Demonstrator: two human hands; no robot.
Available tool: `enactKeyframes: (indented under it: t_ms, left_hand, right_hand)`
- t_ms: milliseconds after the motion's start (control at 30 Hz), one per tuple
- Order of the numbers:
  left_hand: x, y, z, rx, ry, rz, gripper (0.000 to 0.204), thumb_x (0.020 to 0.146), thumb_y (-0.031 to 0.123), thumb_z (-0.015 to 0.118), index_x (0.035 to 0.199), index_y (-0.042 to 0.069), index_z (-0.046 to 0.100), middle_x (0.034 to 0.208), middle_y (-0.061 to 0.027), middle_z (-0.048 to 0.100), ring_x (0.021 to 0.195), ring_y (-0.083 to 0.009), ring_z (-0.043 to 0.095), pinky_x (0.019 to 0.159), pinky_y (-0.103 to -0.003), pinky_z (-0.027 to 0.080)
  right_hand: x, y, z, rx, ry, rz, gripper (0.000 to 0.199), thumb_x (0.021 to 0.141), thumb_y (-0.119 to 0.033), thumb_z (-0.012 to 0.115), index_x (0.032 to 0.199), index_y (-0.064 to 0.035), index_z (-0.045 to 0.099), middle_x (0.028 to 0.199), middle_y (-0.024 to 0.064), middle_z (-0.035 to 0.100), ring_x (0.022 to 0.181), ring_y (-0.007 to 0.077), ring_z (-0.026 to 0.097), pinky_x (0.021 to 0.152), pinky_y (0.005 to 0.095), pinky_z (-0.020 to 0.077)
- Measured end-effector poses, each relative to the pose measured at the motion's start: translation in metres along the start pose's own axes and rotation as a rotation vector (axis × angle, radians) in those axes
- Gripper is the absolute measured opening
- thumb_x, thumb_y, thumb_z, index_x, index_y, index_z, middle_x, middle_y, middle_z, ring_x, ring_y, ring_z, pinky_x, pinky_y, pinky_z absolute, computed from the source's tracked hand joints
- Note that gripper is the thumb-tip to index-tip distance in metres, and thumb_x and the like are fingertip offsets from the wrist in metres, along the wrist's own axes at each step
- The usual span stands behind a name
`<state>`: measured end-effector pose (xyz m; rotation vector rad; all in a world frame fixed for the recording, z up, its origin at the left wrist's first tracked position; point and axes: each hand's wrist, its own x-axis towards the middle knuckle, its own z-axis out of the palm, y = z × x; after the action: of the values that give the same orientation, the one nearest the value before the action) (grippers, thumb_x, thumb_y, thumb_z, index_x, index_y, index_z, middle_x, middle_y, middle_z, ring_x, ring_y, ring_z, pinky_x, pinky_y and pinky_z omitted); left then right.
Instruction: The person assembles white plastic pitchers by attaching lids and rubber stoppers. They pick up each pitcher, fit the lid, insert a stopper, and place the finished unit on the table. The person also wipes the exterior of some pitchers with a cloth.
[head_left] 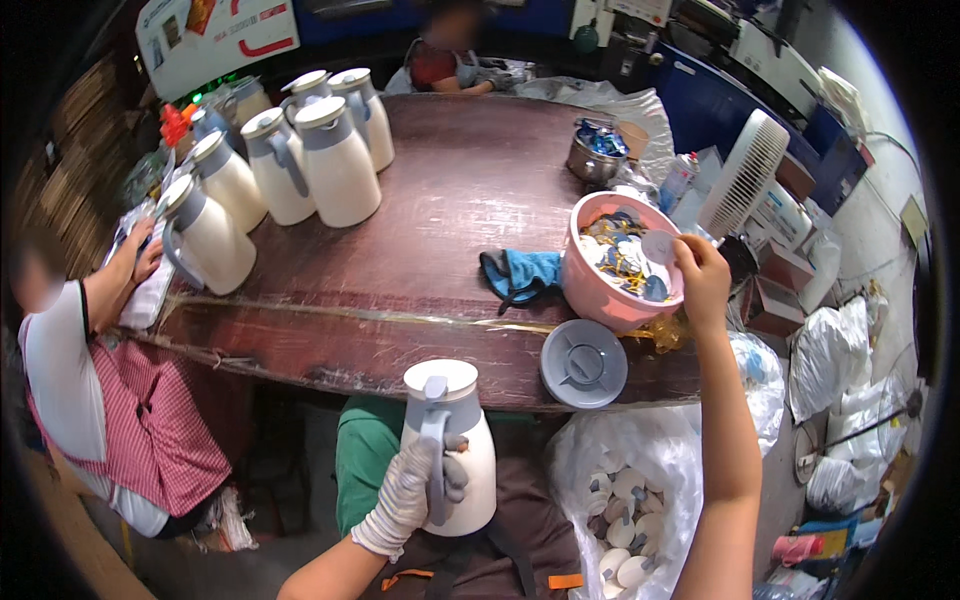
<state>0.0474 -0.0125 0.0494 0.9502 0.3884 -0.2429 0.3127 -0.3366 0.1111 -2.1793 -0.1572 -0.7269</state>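
Note:
My left hand [402, 492], in a white and grey work glove, is wrapped round the grey handle of a cream vacuum jug [475, 475]. The jug stands upright over my lap, near the table edge. Out to the right, my bare right hand [704, 280] is closed in a pinch at the edge of a pale round tag [657, 246]. That tag is just over the rim of a pink bucket [596, 285], which holds many round tags with yellow strings. A round grey lid [584, 364] lies at the table's front edge, below the bucket.
Several jugs [340, 175] stand at the table's far left, beside a seated co-worker [110, 370]; another person [445, 65] sits at the far edge. A blue glove [525, 276] and metal pot [597, 155] lie near the bucket. A plastic bag of white lids [630, 520] is beside my lap.

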Motion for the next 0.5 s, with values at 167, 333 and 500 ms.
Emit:
enactKeyframes:
  t_ms: [167, 333, 500]
  left_hand:
    - [0.005, -0.016, -0.023, -0.036, 0.088, 0.116, 0.038, 0.098, 0.035, 0.054, 0.116, 0.001, 0.059, 0.094, -0.0053, 0.066, 0.08, -0.011, 0.063, 0.07, -0.024, 0.053]
    - [0.004, -0.015, -0.041, 0.221, 0.025, 0.142, 0.024, 0.092, 0.013, 0.063, 0.114, 0.002, 0.062, 0.094, 0.0011, 0.064, 0.081, -0.0056, 0.057, 0.072, -0.02, 0.048]
    - [0.003, -0.013, -0.038, 0.211, 0.06, 0.183, 0.021, 0.091, 0.009, 0.064, 0.111, 0.004, 0.062, 0.091, 0.0024, 0.062, 0.075, -0.0035, 0.054, 0.065, -0.017, 0.044]
  right_hand:
    - [-0.153, -0.092, 0.018, 0.648, -0.483, 0.437, 0.014, 0.088, -0.012, 0.063, 0.094, 0.0004, 0.064, 0.077, 0.0044, 0.063, 0.058, 0.0107, 0.06, 0.053, 0.0216, 0.0472]
    - [-0.252, -0.119, 0.074, 0.9, -0.69, 0.717, 0.015, 0.091, -0.008, 0.063, 0.101, 0.0022, 0.063, 0.084, 0.0059, 0.066, 0.069, 0.011, 0.064, 0.06, 0.023, 0.0511]
    - [-0.248, -0.125, 0.083, 0.903, -0.557, 0.62, 0.02, 0.088, -0.012, 0.064, 0.103, 0.0005, 0.064, 0.086, 0.005, 0.067, 0.076, 0.0106, 0.061, 0.068, 0.024, 0.0489]
